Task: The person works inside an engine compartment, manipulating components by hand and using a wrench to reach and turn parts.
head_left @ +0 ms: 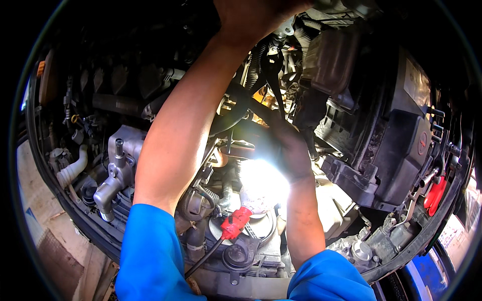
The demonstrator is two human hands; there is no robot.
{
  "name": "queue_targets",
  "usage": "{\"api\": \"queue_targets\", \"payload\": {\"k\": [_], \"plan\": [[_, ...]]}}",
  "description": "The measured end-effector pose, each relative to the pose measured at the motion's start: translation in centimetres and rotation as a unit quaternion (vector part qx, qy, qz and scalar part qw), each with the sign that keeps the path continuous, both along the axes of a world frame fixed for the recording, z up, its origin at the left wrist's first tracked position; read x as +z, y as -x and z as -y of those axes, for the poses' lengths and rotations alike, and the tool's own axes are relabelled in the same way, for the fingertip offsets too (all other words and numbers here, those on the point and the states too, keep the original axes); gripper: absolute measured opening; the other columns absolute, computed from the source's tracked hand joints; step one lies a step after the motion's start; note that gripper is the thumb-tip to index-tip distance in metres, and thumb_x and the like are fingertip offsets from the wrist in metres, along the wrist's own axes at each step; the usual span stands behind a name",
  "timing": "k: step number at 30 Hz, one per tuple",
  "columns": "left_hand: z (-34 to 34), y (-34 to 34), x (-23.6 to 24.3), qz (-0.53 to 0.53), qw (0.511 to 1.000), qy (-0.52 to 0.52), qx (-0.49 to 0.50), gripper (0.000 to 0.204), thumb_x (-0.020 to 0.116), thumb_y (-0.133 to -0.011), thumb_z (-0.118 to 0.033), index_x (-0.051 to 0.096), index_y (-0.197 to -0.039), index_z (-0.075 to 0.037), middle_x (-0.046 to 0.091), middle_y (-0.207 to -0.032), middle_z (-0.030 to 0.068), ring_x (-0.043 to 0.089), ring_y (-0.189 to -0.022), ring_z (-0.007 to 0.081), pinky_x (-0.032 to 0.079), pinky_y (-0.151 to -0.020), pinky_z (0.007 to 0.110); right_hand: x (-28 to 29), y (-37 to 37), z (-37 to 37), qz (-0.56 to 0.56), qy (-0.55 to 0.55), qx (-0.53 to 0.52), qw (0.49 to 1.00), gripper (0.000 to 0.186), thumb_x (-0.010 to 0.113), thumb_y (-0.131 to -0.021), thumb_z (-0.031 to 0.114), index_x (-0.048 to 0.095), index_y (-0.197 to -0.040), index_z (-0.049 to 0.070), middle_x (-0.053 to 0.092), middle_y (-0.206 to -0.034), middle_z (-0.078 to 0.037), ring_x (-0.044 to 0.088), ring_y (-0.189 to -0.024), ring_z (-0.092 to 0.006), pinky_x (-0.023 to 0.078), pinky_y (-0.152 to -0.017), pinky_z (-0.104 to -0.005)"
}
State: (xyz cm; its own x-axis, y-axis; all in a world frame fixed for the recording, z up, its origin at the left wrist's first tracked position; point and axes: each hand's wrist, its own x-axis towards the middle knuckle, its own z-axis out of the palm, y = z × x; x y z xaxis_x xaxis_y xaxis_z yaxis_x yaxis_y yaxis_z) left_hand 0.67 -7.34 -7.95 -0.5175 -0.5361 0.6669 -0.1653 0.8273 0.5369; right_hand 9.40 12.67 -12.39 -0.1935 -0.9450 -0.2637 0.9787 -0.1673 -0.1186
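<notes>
My left arm reaches up across the engine bay to the far side. My left hand [258, 15] is at the top edge, its fingers out of sight, beside a metal bracket [286, 27] and ribbed hoses [303, 41]. Deep in the middle of the bay is my right hand [291, 148], partly in shadow and glare. It is close to a black hose [236, 108] and some wiring; its fingers are hidden, so any grip is not visible. Just below it a work lamp with a red handle [236, 223] shines brightly, its cable running down to the left.
To the right stand a black box with a cover [404, 155] and a dark ribbed housing [331, 60]. Red-handled pliers [435, 195] lie by the right edge. On the left are a silver metal pipe fitting [118, 173] and a pale hose [74, 167]. A round cap [361, 250] sits front right.
</notes>
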Motion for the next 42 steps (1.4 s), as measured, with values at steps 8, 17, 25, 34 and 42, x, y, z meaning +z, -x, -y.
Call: {"api": "queue_targets", "payload": {"k": [8,17,25,34,42], "plan": [[-0.2,-0.1,0.1,0.019,1.000,-0.023,-0.007,0.057,0.078,-0.065,-0.038,0.059,-0.114,-0.016,0.069,-0.074,0.0087,0.068,-0.068,0.0291,0.054,-0.062,0.041,-0.3,-0.1,-0.1,-0.006,0.031,-0.011,0.999,0.053,0.035,-0.103,0.027,0.019,-0.147,0.001,0.047,-0.133,-0.025,0.055,-0.116,-0.0362,0.045,-0.098,-0.0536],[-0.6,-0.3,0.8,0.037,0.998,-0.055,-0.011,0.054,0.077,-0.065,-0.038,0.061,-0.112,-0.016,0.070,-0.077,0.0108,0.069,-0.070,0.0295,0.054,-0.064,0.040,-0.2,-0.3,0.2,-0.037,0.035,-0.015,0.999,0.052,0.031,-0.104,0.028,0.018,-0.147,0.002,0.049,-0.132,-0.024,0.054,-0.118,-0.0345,0.045,-0.098,-0.0536],[-0.2,-0.4,0.8,0.041,0.996,-0.069,-0.028,0.053,0.076,-0.067,-0.037,0.060,-0.112,-0.015,0.070,-0.072,0.0085,0.069,-0.068,0.0284,0.054,-0.064,0.040,-0.9,-0.4,-0.1,-0.089,0.001,-0.003,0.996,0.049,0.032,-0.104,0.026,0.022,-0.146,0.004,0.049,-0.134,-0.021,0.056,-0.116,-0.0303,0.044,-0.098,-0.0562],[-0.3,-0.3,0.6,0.027,0.998,-0.047,-0.022,0.056,0.077,-0.066,-0.038,0.061,-0.114,-0.015,0.070,-0.077,0.0094,0.069,-0.071,0.0282,0.054,-0.065,0.039,-0.2,-1.1,1.0,0.051,0.025,-0.030,0.998,0.051,0.038,-0.101,0.033,0.027,-0.145,0.008,0.054,-0.126,-0.022,0.058,-0.108,-0.0357,0.045,-0.094,-0.0556],[-0.3,-0.2,0.2,0.008,0.999,-0.032,-0.026,0.062,0.079,-0.063,-0.037,0.061,-0.117,-0.014,0.070,-0.079,0.0095,0.069,-0.071,0.0264,0.055,-0.065,0.037,0.9,-1.7,1.5,0.172,-0.032,-0.035,0.984,0.050,0.042,-0.096,0.047,0.059,-0.113,0.003,0.065,-0.102,-0.019,0.053,-0.085,-0.0305,0.041,-0.070,-0.0377]]}}
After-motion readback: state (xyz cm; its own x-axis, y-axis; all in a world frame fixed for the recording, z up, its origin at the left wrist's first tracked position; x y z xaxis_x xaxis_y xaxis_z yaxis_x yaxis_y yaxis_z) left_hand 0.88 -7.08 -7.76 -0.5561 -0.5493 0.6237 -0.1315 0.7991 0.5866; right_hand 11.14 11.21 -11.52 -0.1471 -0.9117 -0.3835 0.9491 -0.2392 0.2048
